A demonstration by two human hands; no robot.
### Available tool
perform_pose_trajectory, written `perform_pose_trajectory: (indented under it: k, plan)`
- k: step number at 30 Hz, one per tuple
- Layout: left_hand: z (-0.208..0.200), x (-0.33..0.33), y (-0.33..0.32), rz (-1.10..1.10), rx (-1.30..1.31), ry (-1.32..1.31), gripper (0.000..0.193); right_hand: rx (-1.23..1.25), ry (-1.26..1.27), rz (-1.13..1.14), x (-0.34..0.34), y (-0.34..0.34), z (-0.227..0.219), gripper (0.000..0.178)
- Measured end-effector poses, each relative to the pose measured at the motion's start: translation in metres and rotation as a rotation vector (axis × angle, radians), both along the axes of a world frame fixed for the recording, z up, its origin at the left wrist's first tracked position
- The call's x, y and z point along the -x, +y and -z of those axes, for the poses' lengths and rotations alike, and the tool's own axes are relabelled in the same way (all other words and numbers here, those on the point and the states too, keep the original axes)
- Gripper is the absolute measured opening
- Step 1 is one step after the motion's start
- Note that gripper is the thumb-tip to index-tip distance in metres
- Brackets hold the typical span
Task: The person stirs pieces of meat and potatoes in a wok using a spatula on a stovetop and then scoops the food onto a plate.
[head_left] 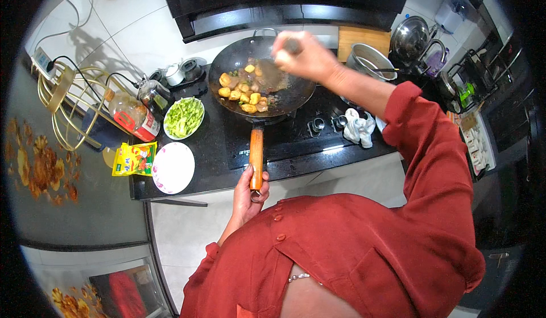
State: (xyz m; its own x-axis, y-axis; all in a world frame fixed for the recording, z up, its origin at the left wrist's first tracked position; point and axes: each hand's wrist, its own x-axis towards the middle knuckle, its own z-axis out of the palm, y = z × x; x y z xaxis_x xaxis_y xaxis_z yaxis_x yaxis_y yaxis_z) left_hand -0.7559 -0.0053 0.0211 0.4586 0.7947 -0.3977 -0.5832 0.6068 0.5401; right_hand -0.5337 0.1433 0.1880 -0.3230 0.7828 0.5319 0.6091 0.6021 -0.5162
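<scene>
Left hand grips handle, six o'clock, likely steadying wok; right hand clasps utensil. Greens sit at eight o'clock.

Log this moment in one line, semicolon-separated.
left hand: grips wooden handle; right hand: holds blurred utensil over wok; wok: golden chunks inside; left of wok: sliced greens

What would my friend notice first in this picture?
Probably the dark wok in the upper middle, with golden chunks inside. The left hand grips its wooden handle below, while the right hand is over the wok. Bright chopped greens sit in a white bowl to the left.
</scene>
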Motion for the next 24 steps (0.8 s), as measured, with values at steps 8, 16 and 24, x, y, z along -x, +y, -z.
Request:
perform_pose_trajectory:
  k: [8,16,24]
  plan:
    - [-0.001,0.000,0.003,0.018,0.042,-0.032,0.023,0.329,0.488,0.411,-0.106,0.062,0.026,0.018]
    - [-0.003,-0.002,0.004,0.006,0.048,0.021,0.025,-0.067,0.049,-0.183,-0.008,0.039,0.048,0.010]
    - [-0.008,0.000,0.001,-0.036,0.077,0.058,0.023,0.081,-0.151,-0.326,0.012,-0.035,-0.028,0.011]
